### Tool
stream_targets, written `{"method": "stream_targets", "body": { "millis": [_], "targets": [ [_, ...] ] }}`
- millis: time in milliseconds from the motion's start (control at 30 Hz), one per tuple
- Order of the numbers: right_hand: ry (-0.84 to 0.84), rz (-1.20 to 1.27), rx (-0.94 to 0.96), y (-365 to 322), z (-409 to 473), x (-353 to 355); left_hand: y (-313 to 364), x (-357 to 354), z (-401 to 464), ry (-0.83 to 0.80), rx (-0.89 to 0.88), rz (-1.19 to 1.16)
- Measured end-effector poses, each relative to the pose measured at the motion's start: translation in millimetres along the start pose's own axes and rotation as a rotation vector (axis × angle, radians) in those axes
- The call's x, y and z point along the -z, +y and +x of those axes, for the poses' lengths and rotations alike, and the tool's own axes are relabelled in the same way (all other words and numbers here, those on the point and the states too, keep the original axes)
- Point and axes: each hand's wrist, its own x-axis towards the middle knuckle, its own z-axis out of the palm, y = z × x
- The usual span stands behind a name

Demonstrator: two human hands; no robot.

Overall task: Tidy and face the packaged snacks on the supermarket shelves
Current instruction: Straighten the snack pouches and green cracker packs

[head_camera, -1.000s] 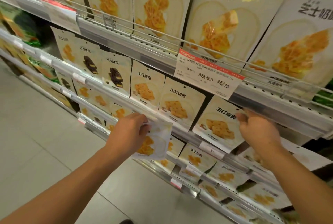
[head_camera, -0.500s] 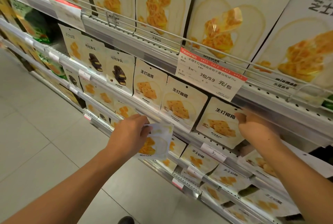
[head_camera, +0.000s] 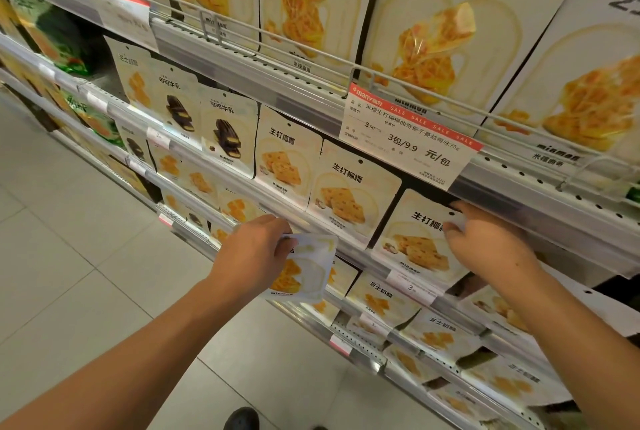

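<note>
Two hands were up at the snack shelf. Landmark: the sale price tag. Left hand, below-left of the tag, held a loose white snack pouch by its top edge, fingers curled round it, pouch clear of the shelf. Right hand, just below the tag, gripped the upper right edge of a shelved cracker pouch, fingers bent over it. Two matching pouches stood left of that one, under the tag.
</note>
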Motion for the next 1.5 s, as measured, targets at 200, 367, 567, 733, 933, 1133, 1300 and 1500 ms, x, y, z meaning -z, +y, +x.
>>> {"method": "stream_targets", "body": {
  "millis": [200,367,567,733,933,1133,1300,1500],
  "targets": [
    [0.205,-0.072,0.343,-40.2,-39.4,2.6,8.7,2.6,-0.4,0.018,-0.033,0.013],
    [-0.087,0.127,0.748,-95.6,-65.7,-29.4,15.2,11.2,-22.8,-0.023,-0.047,0.059],
    [-0.186,0.175,0.929,-185.1,-77.0,-54.9,-18.7,45.2,-57.6,-0.035,0.048,0.096],
    [-0.176,0.133,0.990,-260.6,-63.9,-68.8,-86.6,78.4,-65.8,-0.009,0.133,0.161],
    [-0.205,0.070,0.994,-365.4,-30.9,-80.2,-226.1,129.5,-70.7,0.037,0.327,0.188],
    [-0.128,0.089,0.881,-480.0,4.4,-74.1,-346.3,194.4,-64.4,0.073,0.474,0.151],
    [-0.058,0.174,0.802,-561.8,45.4,-65.0,-408.0,239.2,-11.6,0.054,0.436,0.134],
    [0.097,0.291,0.837,-654.0,105.4,-64.4,-486.9,281.0,81.4,0.098,0.342,0.142]
  ]
}}
